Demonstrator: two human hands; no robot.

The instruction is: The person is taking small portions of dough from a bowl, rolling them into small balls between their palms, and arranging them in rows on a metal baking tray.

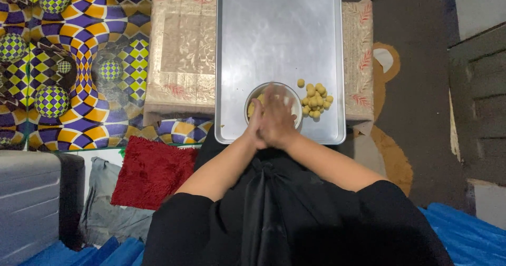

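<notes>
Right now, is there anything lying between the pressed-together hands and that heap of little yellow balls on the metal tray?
Nothing visible does. The left hand and right hand meet palm to palm above the small bowl. The pile of yellow dough balls sits just to their right, with only bare baking tray between.

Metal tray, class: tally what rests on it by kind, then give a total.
Bowl: 1
Heap of small yellow dough balls: 1, too clumped for an exact ball count
Stray dough ball apart from the heap: 1
Total on the tray: 3
</notes>
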